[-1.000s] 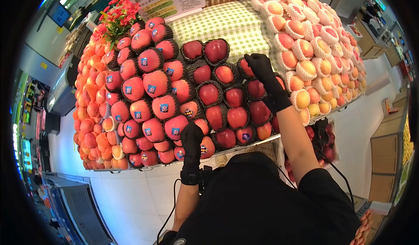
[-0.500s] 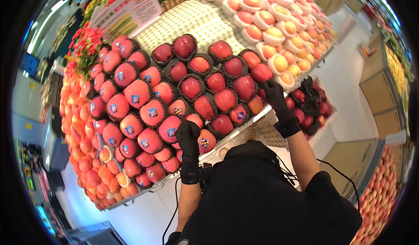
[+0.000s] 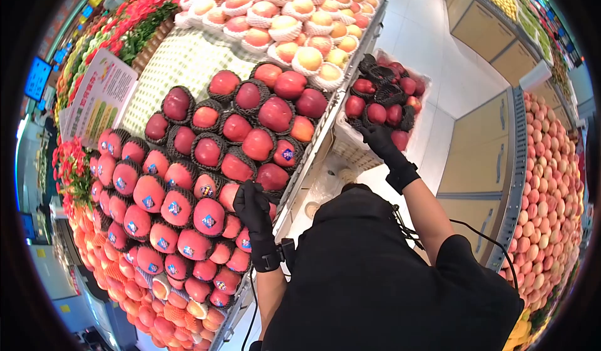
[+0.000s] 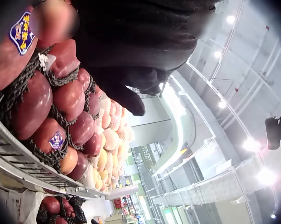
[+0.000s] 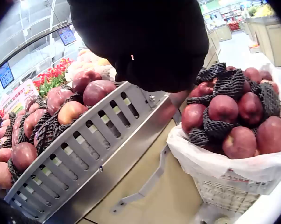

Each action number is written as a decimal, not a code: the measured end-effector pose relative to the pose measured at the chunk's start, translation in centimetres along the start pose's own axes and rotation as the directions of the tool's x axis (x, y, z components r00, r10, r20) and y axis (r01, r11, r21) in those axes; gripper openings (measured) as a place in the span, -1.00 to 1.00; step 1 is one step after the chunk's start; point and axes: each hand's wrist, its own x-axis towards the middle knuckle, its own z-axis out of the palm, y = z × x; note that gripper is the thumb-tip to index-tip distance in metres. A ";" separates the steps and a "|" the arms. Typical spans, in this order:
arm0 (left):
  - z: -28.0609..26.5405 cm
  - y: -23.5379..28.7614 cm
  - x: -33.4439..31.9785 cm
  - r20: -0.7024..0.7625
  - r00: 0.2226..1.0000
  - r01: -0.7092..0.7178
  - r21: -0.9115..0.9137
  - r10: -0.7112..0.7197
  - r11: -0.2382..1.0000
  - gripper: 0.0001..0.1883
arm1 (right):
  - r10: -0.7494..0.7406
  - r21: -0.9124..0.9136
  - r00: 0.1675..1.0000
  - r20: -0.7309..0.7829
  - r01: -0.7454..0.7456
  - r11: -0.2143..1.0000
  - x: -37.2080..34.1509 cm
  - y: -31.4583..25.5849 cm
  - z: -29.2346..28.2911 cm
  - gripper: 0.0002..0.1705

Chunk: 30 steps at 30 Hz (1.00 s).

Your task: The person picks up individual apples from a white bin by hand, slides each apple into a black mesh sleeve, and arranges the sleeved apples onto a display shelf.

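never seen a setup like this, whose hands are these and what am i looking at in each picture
There is no robot here: a person in black gloves works with their own hands. The big round view comes from a camera on the head, looking down; the other two come from cameras on the left and right wrists.

On the display stand lie red apples, many in black nets, some with blue stickers. Paler fruit in white nets sits farther back. Beside the stand, a crate with a white liner holds more red apples.

The left hand is by the stand's front apples; the right hand is at the crate. I see no fruit held in either.
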 end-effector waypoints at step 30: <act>21.1 -6.9 0.8 -0.137 0.985 -0.011 0.558 0.105 0.830 -0.64 | -0.080 0.355 0.959 -0.271 0.177 0.918 16.3 18.4 -14.4 -0.54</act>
